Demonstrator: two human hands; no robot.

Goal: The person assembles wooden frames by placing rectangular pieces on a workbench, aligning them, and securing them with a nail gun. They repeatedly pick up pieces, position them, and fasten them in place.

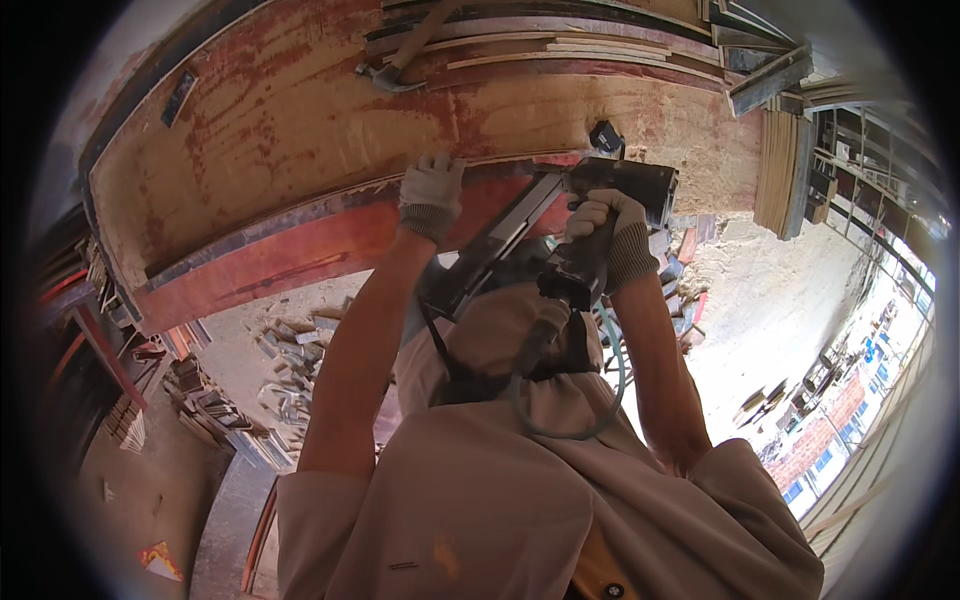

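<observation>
My right hand (612,225), in a pale knit glove, is wrapped around the grip of a black nail gun (655,185). Its long straight magazine (500,235) slants down toward my body, and a green air hose (622,345) loops below the grip. The gun's head rests by the right end of a long red-faced board (260,265). My left hand (432,192), gloved too, holds this board's upper edge, with its fingers curled over the top. The thumb is hard to make out.
A hammer (395,75) lies on the stained wooden bench (300,110) beside stacked wood strips (590,50). A small black object (605,135) sits near the gun. Scrap wood (290,365) litters the floor, and plywood pieces (780,170) stand at the right.
</observation>
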